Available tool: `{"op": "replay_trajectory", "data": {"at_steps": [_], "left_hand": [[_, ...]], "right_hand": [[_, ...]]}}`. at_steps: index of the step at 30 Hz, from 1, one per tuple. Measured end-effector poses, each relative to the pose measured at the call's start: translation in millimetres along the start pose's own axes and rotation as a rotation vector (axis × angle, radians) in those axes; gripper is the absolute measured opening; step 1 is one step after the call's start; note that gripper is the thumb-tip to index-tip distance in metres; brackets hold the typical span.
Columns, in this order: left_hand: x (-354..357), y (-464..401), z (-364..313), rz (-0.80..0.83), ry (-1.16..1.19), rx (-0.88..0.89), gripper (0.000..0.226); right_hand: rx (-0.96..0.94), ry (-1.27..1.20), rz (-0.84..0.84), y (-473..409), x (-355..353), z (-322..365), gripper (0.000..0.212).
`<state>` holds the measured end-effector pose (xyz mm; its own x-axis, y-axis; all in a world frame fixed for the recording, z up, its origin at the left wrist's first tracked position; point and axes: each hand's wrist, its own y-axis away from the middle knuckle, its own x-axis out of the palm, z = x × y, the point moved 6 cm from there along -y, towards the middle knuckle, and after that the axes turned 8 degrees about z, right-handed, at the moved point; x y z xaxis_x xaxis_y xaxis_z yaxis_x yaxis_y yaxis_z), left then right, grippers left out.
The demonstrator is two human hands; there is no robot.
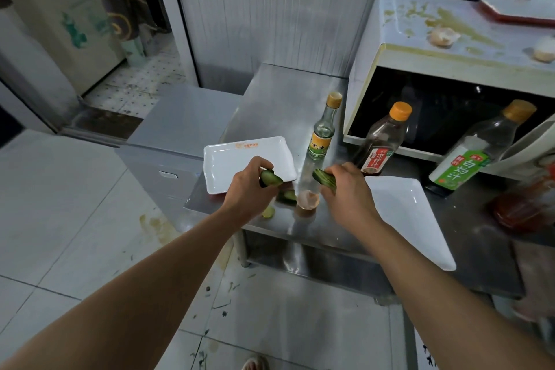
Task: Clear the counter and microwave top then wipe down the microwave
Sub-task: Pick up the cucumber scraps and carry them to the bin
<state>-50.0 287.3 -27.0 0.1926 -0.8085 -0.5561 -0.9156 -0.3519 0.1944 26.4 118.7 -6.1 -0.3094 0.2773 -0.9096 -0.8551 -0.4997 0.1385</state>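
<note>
The counter (468, 219) of steel stood near, and over its front edge the left hand (246, 192) pinched a cucumber piece (270, 179) in curled fingers, while the right hand (345, 192) gripped another cucumber slice (325, 179). An eggshell (307, 200) lay between them. Behind stood a white tray (228, 162) with small orange writing, too small to read, and three bottles; the green label (458, 170) showed "白灼汁". Farther back, the microwave (450, 69) had a stained top with eggshells.
</note>
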Motion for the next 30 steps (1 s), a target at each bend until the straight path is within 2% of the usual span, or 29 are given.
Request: {"op": "replay_trajectory", "data": {"at_steps": [5,17,30], "left_hand": [[-8,1,12,0.016,-0.019,-0.015,0.034],[0,5,32,0.023,-0.055,-0.106,0.039],[12,12,10,-0.021,-0.055,-0.124,0.037]], "right_hand": [[0.009,-0.009,0.010,0,8,9,0.029],[-0.058,0.021,0.070,-5,21,11,0.034],[-0.130,-0.040,0.045,-4,10,-6,0.037]]}}
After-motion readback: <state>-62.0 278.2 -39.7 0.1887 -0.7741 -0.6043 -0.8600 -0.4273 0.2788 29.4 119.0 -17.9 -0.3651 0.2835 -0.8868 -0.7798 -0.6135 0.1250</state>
